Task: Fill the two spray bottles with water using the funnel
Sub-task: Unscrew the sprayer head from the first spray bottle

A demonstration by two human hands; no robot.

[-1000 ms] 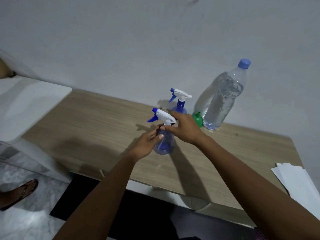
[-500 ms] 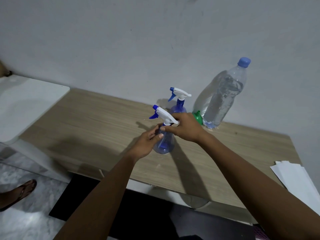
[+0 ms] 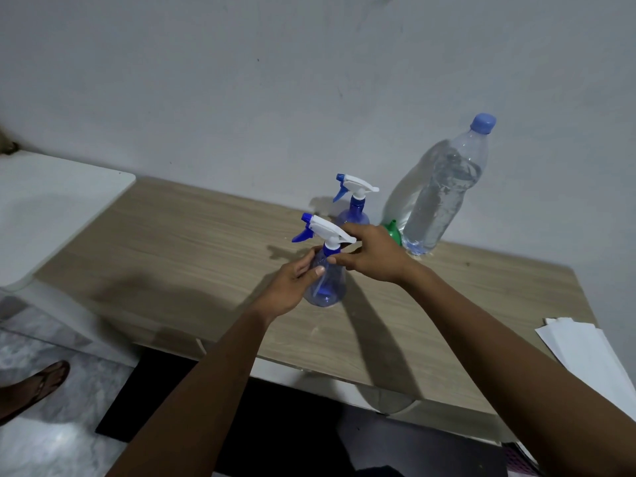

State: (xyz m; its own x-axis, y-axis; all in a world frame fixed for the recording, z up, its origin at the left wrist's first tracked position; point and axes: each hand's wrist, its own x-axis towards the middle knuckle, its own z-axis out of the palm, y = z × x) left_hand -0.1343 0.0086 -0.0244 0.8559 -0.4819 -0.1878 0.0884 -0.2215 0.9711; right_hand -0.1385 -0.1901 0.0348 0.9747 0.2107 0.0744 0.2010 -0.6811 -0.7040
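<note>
Standing near the front middle of the table (image 3: pixel 172 242), the near sprayer (image 3: pixel 327 277) is gripped by both hands. The left hand (image 3: pixel 292 284) wraps the clear blue body, fingers curled round it and thumb pressed to the front. The right hand (image 3: pixel 371 256) pinches the white collar under the trigger head (image 3: pixel 327 230) between thumb and fingers. Compared with a second ago, the right fingers have shifted round the collar and the head sits a little turned, while the bottle itself has not moved from its spot; I judge the head is being unscrewed and is not yet off. That means filling has not begun: the bottle looks empty apart from its dip tube.

Just behind stands the far sprayer (image 3: pixel 354 208), capped and untouched. Beside it, partly hidden by the right hand, is the green funnel (image 3: pixel 394 230), touching or nearly touching the big water bottle (image 3: pixel 440 194), which is upright by the wall with its blue cap on. White papers (image 3: pixel 585 352) lie at the table's right edge.
</note>
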